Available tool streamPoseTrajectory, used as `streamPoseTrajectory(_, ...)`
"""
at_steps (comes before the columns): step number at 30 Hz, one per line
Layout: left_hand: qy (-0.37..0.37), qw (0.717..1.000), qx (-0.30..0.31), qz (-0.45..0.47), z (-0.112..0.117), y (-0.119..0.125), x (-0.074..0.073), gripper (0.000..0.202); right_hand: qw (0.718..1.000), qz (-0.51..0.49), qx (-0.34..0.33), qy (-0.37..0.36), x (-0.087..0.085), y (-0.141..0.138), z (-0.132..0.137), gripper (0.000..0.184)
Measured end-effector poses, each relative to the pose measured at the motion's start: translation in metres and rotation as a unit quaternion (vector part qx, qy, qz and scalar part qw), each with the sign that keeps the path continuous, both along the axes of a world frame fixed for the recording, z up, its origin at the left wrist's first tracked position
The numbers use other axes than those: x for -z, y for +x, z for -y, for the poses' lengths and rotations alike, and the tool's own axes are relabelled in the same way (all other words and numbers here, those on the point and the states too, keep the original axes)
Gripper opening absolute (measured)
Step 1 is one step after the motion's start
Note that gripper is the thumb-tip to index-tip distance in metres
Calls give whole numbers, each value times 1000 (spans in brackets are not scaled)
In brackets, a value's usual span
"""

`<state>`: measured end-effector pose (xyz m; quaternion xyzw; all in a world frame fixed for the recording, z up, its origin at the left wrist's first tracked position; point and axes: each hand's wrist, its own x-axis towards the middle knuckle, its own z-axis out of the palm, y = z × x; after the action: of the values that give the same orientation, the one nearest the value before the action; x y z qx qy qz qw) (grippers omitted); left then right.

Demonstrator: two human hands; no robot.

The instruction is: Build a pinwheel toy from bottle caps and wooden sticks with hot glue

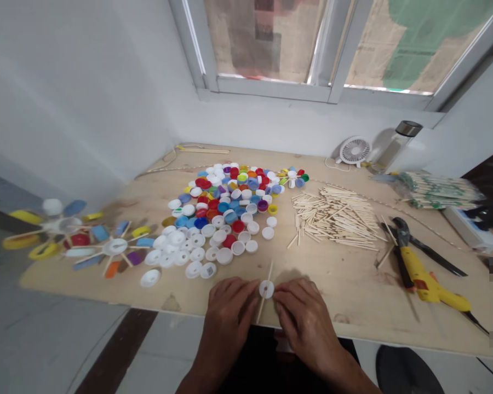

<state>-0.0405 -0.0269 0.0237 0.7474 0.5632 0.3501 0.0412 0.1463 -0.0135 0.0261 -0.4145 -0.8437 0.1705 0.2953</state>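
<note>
A small white bottle cap (pixel 269 290) with a hole in its middle lies near the table's front edge. One thin wooden stick (pixel 270 270) points away from it, and another stick (pixel 260 312) points back towards me. My left hand (pixel 229 309) is closed, its fingertips at the cap's left rim. From the other side, my right hand (pixel 308 314) has its thumb and fingers pinched at the right rim. Whether either hand also grips a further stick is hidden by the fingers.
Many coloured and white caps (pixel 224 255) are heaped beyond my left hand. Wheel-like assemblies of sticks and caps (pixel 115 247) sit at the left. A stick pile (pixel 334 216), pliers (pixel 401 232) and a yellow glue gun (pixel 425 282) lie rightward. A fan (pixel 354 150) and bottle (pixel 392 148) stand behind.
</note>
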Motion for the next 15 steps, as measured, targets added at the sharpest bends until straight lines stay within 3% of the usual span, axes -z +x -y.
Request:
streamPoseTrajectory(10, 4, 999, -43, -9, -7, 2, 4, 24, 1000, 4, 2, 8, -3, -18, -12, 21)
streamPoseTrajectory(15, -2, 999, -41, 0, -6, -5, 14, 25, 995, 57, 38, 74, 0, 6, -29, 18)
